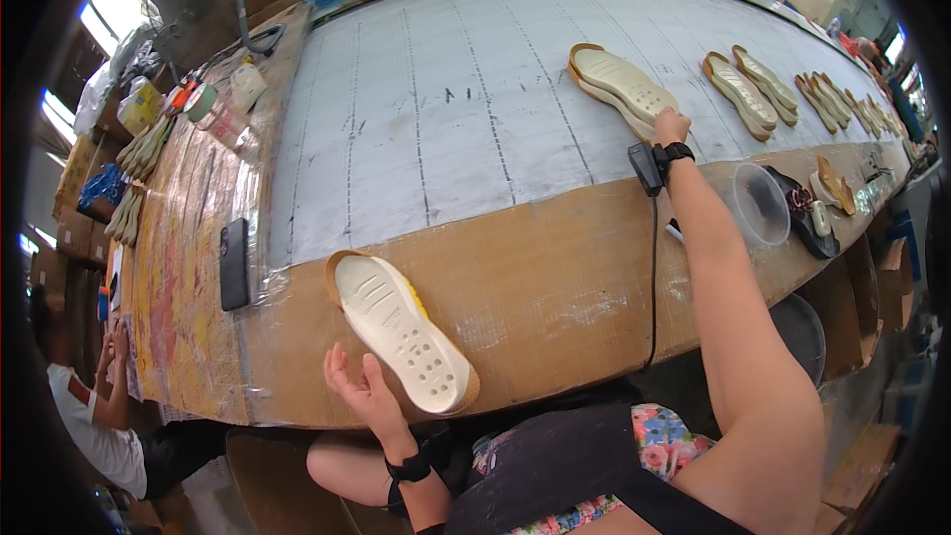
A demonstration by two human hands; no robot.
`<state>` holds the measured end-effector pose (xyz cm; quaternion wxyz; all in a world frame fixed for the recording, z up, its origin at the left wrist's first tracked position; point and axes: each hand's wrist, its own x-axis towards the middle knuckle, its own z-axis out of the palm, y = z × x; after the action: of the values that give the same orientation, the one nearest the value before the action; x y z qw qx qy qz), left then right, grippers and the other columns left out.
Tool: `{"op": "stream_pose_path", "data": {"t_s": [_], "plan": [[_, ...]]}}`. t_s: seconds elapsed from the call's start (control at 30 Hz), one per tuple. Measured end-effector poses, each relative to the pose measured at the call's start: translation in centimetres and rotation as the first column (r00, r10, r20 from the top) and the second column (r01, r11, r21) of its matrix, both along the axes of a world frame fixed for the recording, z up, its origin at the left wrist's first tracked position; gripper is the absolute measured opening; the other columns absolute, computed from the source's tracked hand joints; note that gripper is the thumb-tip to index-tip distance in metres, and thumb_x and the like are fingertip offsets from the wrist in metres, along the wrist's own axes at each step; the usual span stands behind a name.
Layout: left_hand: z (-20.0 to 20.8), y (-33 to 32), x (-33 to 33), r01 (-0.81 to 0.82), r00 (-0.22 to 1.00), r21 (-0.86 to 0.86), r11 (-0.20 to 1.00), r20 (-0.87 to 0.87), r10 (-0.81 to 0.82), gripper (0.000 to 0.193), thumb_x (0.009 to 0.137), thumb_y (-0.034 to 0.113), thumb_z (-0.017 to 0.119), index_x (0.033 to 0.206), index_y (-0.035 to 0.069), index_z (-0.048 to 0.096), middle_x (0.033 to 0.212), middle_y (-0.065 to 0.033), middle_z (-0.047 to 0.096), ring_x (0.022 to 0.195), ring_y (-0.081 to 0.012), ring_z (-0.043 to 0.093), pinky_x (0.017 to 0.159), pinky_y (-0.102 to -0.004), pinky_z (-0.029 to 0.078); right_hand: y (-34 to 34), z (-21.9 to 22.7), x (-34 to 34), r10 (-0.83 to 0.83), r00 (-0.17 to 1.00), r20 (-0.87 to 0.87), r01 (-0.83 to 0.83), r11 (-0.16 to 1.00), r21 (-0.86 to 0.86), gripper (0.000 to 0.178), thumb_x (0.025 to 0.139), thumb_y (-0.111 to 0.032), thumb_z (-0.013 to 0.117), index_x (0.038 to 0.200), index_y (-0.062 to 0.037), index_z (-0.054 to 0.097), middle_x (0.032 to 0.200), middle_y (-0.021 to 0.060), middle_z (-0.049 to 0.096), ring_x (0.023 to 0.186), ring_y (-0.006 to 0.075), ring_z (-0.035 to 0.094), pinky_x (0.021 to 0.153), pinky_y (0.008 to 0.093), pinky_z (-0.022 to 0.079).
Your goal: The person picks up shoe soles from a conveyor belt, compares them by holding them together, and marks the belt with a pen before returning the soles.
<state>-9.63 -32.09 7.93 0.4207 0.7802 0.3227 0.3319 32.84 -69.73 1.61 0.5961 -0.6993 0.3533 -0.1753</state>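
My right hand (672, 127) reaches out over the grey-white board (416, 119), its fingers closed on the near end of a cream shoe sole (616, 82) with a tan edge. Another cream sole (401, 332), with tan ends, a yellow patch on its side and round holes in one half, lies on the cardboard-covered front edge (555, 287). Just left of that sole is my left hand (362, 391), palm up, fingers apart and holding nothing. Farther right on the board rests a pair of soles (753, 89), followed by several more (842, 104).
A black phone (234, 265) lies on the left tabletop, near jars (201, 104) and a fan (188, 0). A clear plastic tub (760, 204) stands beyond my right forearm. From my wrist device (646, 170) a black cable hangs down. At far left a person (94, 426) sits.
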Motion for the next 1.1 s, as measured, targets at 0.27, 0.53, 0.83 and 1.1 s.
{"op": "stream_pose_path", "data": {"t_s": [0.27,0.53,0.83,1.1], "plan": [[3.9,-1.8,0.4,0.203,0.96,-0.117,0.972,0.222,-0.173,0.037,0.082,0.003,0.051,0.117,0.0,0.041,0.124,-0.0086,0.034,0.111,-0.0166,0.039,0.085,-0.0285,0.038,10.4,6.1,-8.8,0.459,0.831,0.313,-0.505,0.387,0.772,0.028,0.082,-0.01,0.049,0.108,-0.0022,0.042,0.107,0.0112,0.045,0.096,0.0267,0.05,0.067,0.0414,0.048],[8.9,-6.0,5.0,0.588,0.758,-0.194,0.786,0.471,-0.451,0.068,0.079,0.005,0.056,0.133,0.003,0.015,0.133,-0.0144,0.026,0.116,-0.0212,0.035,0.093,-0.0349,0.035,19.0,13.4,-24.9,0.769,0.378,0.516,-0.664,-0.164,0.729,0.04,0.09,-0.023,0.037,0.126,-0.0056,0.032,0.126,0.0116,0.038,0.112,0.0253,0.042,0.086,0.0469,0.041],[7.2,-4.6,2.6,0.656,0.678,-0.336,0.675,0.655,-0.333,0.066,0.071,-0.007,0.061,0.127,0.006,0.028,0.121,-0.0087,0.04,0.112,-0.02,0.04,0.094,-0.0357,0.036,19.4,14.0,-29.0,0.755,0.342,0.56,-0.63,-0.259,0.732,0.042,0.09,-0.021,0.039,0.129,-0.0075,0.028,0.127,0.01,0.038,0.115,0.024,0.041,0.091,0.0448,0.037],[8.2,-5.0,1.8,0.74,0.555,-0.578,0.344,0.813,0.173,0.061,0.086,0.045,0.042,0.131,0.008,0.024,0.131,-0.0108,0.033,0.121,-0.026,0.033,0.101,-0.0414,0.027,19.8,16.4,-32.1,0.872,-0.191,0.451,-0.702,0.2,-0.684,0.065,0.075,-0.018,0.064,0.129,-0.0029,0.029,0.127,0.0145,0.038,0.119,0.0239,0.037,0.093,0.032,0.034]]}}
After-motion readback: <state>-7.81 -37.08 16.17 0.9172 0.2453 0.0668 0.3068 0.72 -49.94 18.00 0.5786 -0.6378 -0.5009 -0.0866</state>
